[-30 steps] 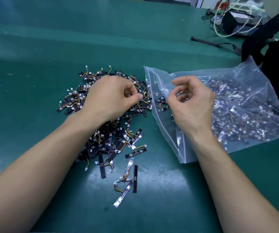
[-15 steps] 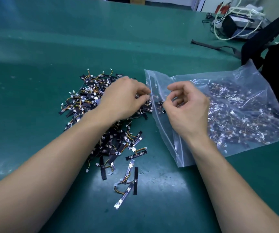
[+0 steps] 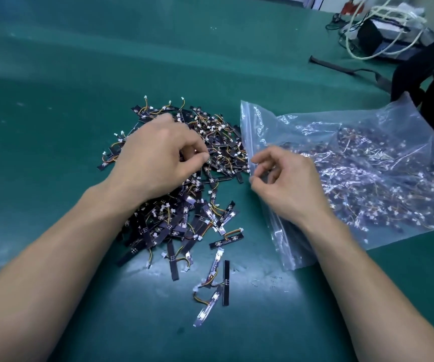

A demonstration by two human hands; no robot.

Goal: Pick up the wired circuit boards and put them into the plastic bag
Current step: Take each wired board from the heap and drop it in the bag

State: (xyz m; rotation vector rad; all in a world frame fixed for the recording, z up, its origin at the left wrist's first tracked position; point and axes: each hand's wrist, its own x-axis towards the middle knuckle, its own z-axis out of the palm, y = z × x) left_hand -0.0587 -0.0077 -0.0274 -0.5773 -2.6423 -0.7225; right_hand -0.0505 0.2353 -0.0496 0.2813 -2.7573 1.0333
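working at a heap of wired circuit boards [image 3: 184,218] lying on the green table [image 3: 53,74], just left of the plastic bag [image 3: 367,152] and reaching its mouth; seeing many more through the film. curling the left hand [image 3: 158,155] down into the heap, bringing thumb and fingertips together, cannot tell whether gripping anything. pinching the bag's near lip with the right hand [image 3: 289,186], bending thumb and fingers round it. judging these as light, stiff, narrow strips trailing thin snag-prone leads; favouring a pinch on the board body over pulling wire, expecting tangles dragging neighbours along.
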